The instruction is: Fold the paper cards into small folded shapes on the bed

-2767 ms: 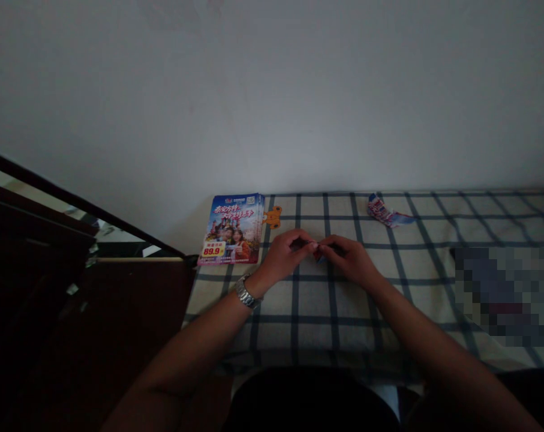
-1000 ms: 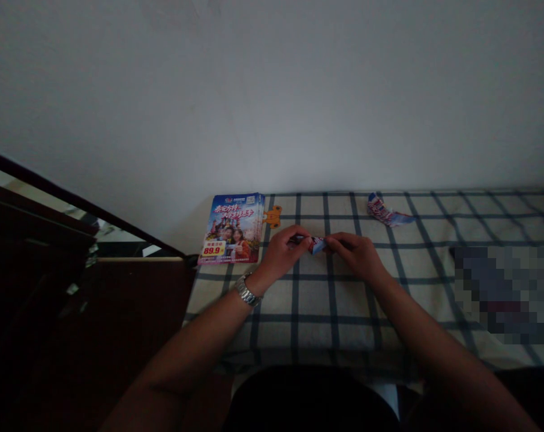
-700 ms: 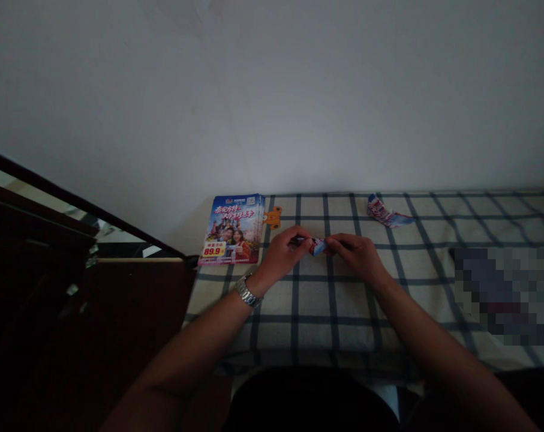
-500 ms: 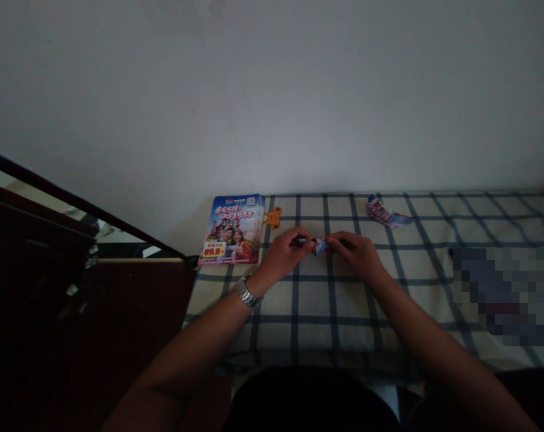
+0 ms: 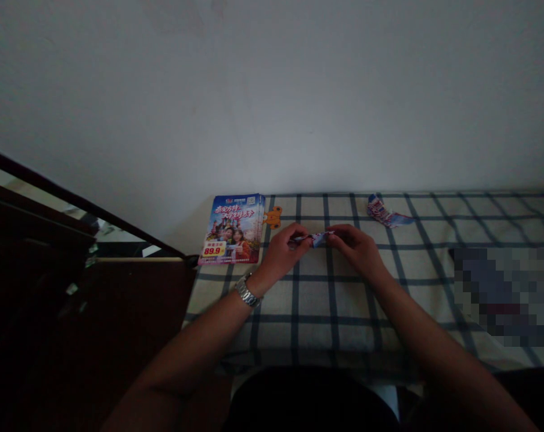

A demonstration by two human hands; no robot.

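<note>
Between my two hands stretches a small folded piece of printed paper (image 5: 318,238), blue, white and red. My left hand (image 5: 288,247), with a metal watch on the wrist, pinches its left end. My right hand (image 5: 353,245) is closed on its right end, thumb against fingers. Part of the paper is hidden by the fingers. To the left of my hands lies a stack of printed flyers (image 5: 232,229) with a blue top and a price on the front. A crumpled or folded paper piece (image 5: 387,213) of like colours rests beyond my right hand.
A checked cloth (image 5: 314,300) covers the surface, which meets a pale wall (image 5: 298,102) at the back. An orange cartoon shape (image 5: 273,218) shows beside the flyers. At right is a blurred-out dark item (image 5: 501,297). A dark rail (image 5: 74,204) runs along the left.
My right fingers have shifted slightly up, and more of the paper shows between the hands. The flyers and the other paper piece have not moved.
</note>
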